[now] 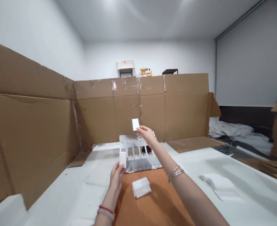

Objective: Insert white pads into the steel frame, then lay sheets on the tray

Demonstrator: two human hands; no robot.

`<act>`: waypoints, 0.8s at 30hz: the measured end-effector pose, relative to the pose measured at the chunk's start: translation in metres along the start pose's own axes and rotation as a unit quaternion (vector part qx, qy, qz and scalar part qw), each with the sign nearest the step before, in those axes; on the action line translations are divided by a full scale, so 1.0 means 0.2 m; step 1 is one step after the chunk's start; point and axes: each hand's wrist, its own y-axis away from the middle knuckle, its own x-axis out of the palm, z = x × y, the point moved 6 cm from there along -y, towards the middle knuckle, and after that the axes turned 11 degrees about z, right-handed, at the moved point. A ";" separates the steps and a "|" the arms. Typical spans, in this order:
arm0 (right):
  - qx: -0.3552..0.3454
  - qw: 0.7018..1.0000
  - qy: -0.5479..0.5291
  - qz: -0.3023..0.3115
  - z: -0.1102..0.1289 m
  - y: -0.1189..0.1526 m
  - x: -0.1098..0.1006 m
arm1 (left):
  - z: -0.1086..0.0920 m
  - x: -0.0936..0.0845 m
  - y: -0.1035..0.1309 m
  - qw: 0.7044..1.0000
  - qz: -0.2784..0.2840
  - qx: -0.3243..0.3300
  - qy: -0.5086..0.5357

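My left hand [117, 173] is closed on a small white box [122, 158], held upright by its lower part near the left side of a white slotted rack [138, 164]. Farther out and higher, my right hand [146, 133] pinches a white card-like piece [135, 124] by its lower right corner, above the rack's back part. Whether that piece is a flat card or a thin box, I cannot tell. Between my forearms, a short stack of white pieces [141, 187] rests on the orange-brown board [152, 210]. A dark round thing [146, 149] shows through the rack's slots.
Cardboard walls [100, 116] enclose the white table [96, 179] at the left and back. More white pieces [223, 185] lie in a pile at the right. A white block [7, 210] stands at the lower left. Beyond the table at the right are white crumpled bags [237, 131].
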 end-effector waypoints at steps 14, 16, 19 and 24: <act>0.030 0.999 -0.008 0.013 -0.08 0.00 -0.01 | 0.03 -0.03 -0.02 1.000 -0.026 -0.009 0.001; 0.029 0.999 -0.009 0.015 -0.09 0.00 -0.02 | 0.03 -0.03 -0.02 1.000 -0.026 -0.008 0.002; 0.029 0.999 -0.012 0.018 -0.10 0.00 -0.02 | 0.03 -0.03 -0.02 1.000 -0.026 -0.008 0.003; 0.034 0.999 -0.016 0.023 -0.11 0.00 -0.02 | 0.03 -0.03 -0.02 1.000 -0.026 -0.009 0.005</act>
